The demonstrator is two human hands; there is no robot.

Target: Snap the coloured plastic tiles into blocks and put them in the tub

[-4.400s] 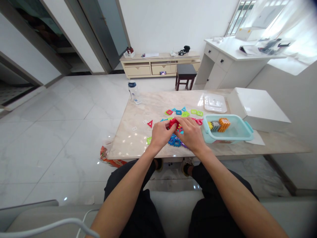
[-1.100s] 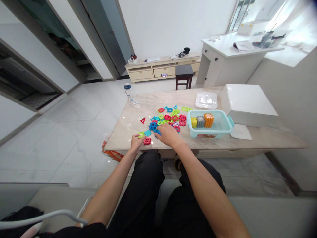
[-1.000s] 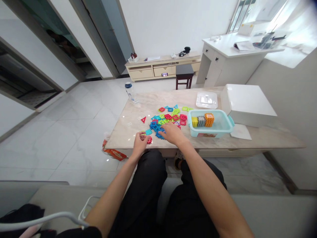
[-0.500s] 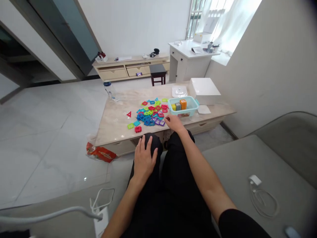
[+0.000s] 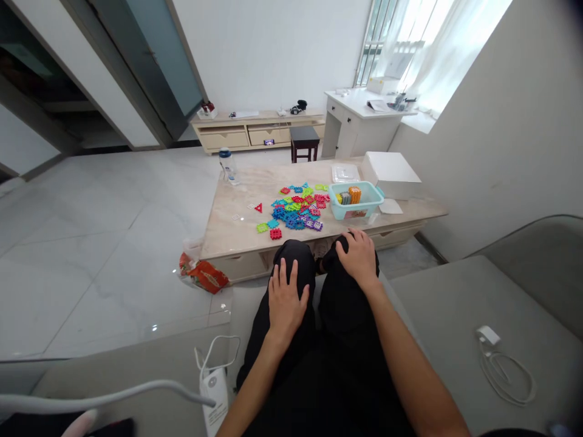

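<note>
My left hand [image 5: 286, 306] rests flat on my left knee, fingers spread, holding nothing. My right hand [image 5: 357, 258] lies curled over my right knee, also empty. Beyond my knees, a spread of colourful interlocking plastic pieces [image 5: 296, 209] covers the middle of a marble table [image 5: 230, 227]. A red square piece [image 5: 276, 233] lies nearest my hands, and a small red triangle [image 5: 259, 208] sits to the left. To the right stands a teal plastic box [image 5: 353, 213] holding stacks of pieces. Neither hand touches the table.
A white box [image 5: 392, 176] and a clear lid [image 5: 345, 174] stand at the table's far right, with a water bottle [image 5: 228, 165] at the far left. An orange snack bag [image 5: 204, 276] lies on the floor. A white cable [image 5: 503, 376] lies on the grey sofa.
Both hands have left the table and the pieces and now rest on my knees. My view has tilted back and widened, taking in more of the sofa and room.
</note>
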